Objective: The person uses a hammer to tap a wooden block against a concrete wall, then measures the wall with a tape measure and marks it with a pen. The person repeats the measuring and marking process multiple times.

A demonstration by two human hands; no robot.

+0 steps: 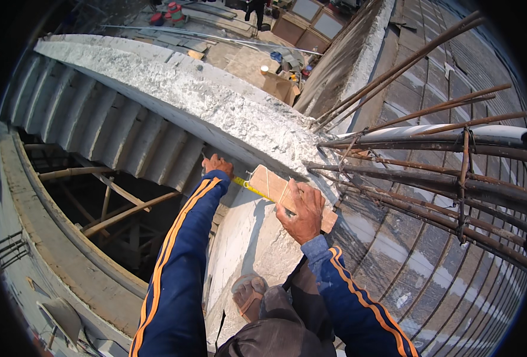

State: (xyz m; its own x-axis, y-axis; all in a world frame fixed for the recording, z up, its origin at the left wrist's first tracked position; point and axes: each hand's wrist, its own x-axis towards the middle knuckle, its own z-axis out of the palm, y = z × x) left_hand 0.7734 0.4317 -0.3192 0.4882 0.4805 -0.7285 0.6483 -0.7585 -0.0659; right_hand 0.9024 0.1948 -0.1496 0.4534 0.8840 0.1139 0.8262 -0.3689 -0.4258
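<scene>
My left hand (217, 165) is closed at the left end of a yellow measuring tape (252, 188), beside the side face of the white concrete wall. A small thin tip sticks out past its fingers; I cannot make out what it is. The tape runs right, to my right hand (302, 209). That hand is closed over a short wooden board (269, 181) with pale string wound around it. The tape passes along the board's near edge. Something dark shows under the right fingers, mostly hidden; whether it is the tape's case I cannot tell.
A rough-topped concrete wall (216, 95) crosses ahead. Rusty rebar (418, 172) juts out at the right, above a surface gridded with bars. Concrete steps (106, 125) descend at the left, beside a dark opening with wooden poles (106, 169). My sandalled foot (250, 294) stands on a concrete ledge.
</scene>
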